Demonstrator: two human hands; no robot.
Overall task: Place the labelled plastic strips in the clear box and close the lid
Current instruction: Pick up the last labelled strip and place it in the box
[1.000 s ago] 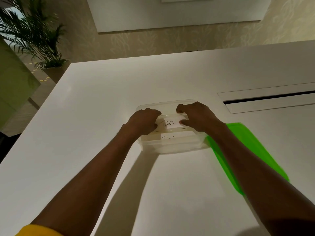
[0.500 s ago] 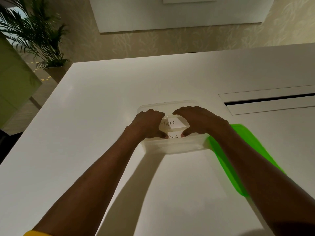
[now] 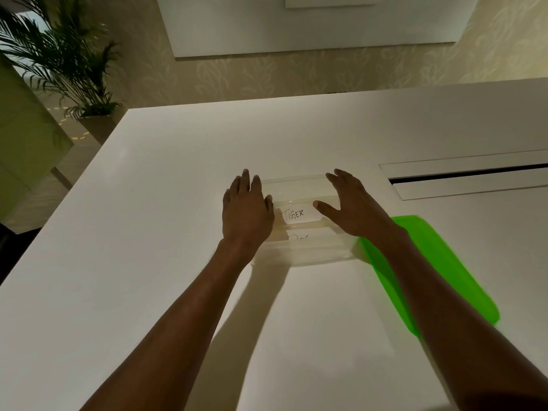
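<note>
The clear box (image 3: 296,185) stands open on the white table. Inside it lies a white strip marked TIGER (image 3: 298,215), and nearer to me a second strip (image 3: 298,237) whose writing is half hidden by the box's front wall. My left hand (image 3: 247,209) hovers flat over the box's left end with fingers spread. Over the right end, my right hand (image 3: 351,207) is flat too, fingers apart, thumb pointing at the TIGER strip. Neither hand holds anything. The bright green lid (image 3: 439,262) lies on the table just right of the box, partly under my right forearm.
A long recessed slot (image 3: 468,176) runs across the table at the right. The table's left edge drops off toward the floor, where a potted palm (image 3: 68,63) stands beyond the far left corner. A patterned wall lies behind the table.
Both hands have uncurled from inside the box, where they were pressing on the strips, and now sit flat and spread over its two ends. The strips stay in the box.
</note>
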